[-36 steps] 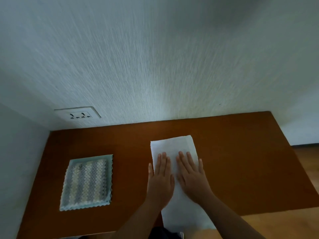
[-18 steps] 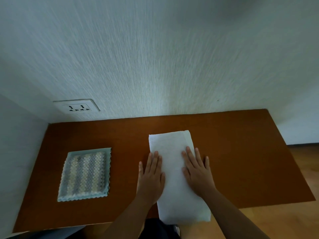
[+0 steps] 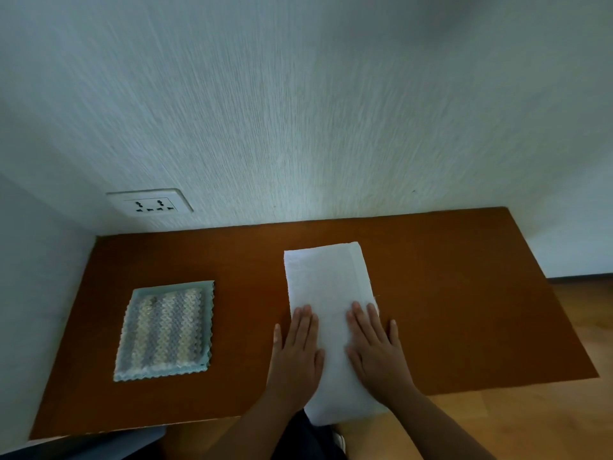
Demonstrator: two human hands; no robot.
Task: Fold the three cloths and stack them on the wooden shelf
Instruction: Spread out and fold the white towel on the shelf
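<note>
A long white cloth point(image 3: 328, 280) is pressed flat on the wooden shelf point(image 3: 464, 293).
Well to the left of the white cloth, a folded striped cloth point(image 3: 166, 330) with a scalloped blue edge is laid flat. The white cloth's left edge is overlapped by the left hand point(image 3: 297, 350) and its right side is covered by the right hand point(image 3: 374, 346). The fingers point(image 3: 360, 322) of both are kept straight and released, with nothing grasped. The white cloth's near end is draped over the shelf's front edge.
</note>
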